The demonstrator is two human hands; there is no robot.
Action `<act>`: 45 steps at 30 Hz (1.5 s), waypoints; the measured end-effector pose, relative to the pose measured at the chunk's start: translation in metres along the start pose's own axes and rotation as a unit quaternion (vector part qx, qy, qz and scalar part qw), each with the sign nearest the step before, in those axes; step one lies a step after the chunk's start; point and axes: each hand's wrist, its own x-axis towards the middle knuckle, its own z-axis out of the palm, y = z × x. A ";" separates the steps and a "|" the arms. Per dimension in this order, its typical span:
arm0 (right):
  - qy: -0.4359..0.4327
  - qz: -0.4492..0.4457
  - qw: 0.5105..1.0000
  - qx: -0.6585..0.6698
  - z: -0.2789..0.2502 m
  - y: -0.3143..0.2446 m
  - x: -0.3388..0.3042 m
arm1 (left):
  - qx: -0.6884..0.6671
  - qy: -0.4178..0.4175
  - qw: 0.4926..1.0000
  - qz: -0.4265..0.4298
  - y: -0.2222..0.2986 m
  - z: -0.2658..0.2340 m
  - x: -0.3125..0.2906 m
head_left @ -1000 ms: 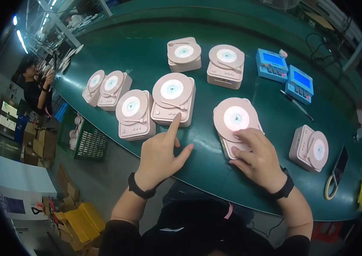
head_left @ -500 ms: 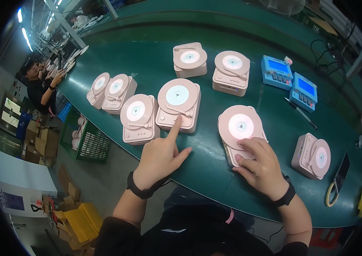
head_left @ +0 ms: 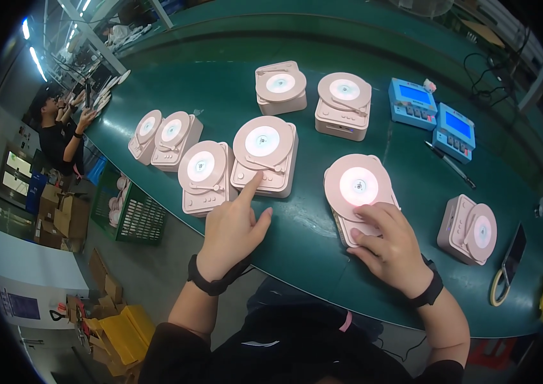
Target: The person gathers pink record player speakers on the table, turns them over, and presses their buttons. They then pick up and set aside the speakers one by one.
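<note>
The left hand pointed its forefinger onto the front edge of a pink record-player speaker near the middle of the green bench, its other fingers loosely curled and holding nothing. The right hand lay spread over the front of another pink speaker just beside it, fingertips on the buttons rather than gripping, seemingly to steady it. More pink speakers stood in rows, lit discs upward.

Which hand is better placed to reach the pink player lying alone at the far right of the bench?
Right. The right hand rests on the lit player beside that lone player. The left hand is pointing at another player further left.
</note>
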 end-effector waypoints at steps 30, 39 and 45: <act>0.021 0.056 0.988 0.141 -0.013 0.014 -0.008 | -0.014 0.028 0.998 -0.054 -0.007 -0.005 -0.002; 0.176 0.210 0.897 0.348 -0.019 0.031 -0.008 | 0.000 -0.012 0.998 0.068 0.017 0.009 -0.047; 0.150 0.207 0.914 0.316 -0.015 0.024 -0.010 | 0.019 -0.088 0.982 0.165 0.046 0.017 -0.070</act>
